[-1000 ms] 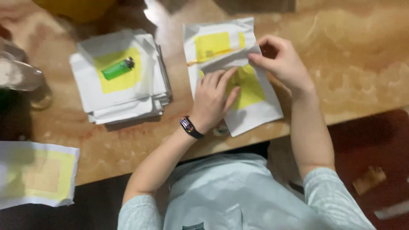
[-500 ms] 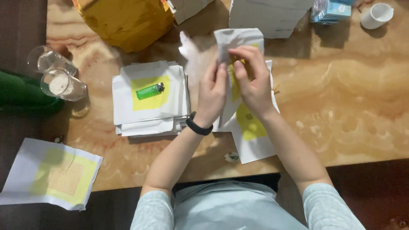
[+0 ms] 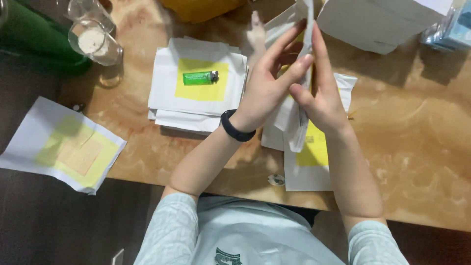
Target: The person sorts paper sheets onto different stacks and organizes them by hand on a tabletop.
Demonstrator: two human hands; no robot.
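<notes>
Hands (image 3: 294, 83) pressing folded paper (image 3: 297, 122), lighter (image 3: 200, 77) on stack (image 3: 196, 105) beside

Bare tabletop (image 3: 417, 127) rightward; paper stack (image 3: 196, 83) leftward

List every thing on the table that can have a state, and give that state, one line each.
folded paper sheet: upright, pressed between both palms
left hand: flat against the sheet, fingers straight
right hand: flat against the sheet's other side
paper stack: lying flat, edges uneven
green lighter: lying on its side atop the stack
glass jar: upright, lidless, white powder inside
single sheet: flat, overhanging the table edge
</notes>
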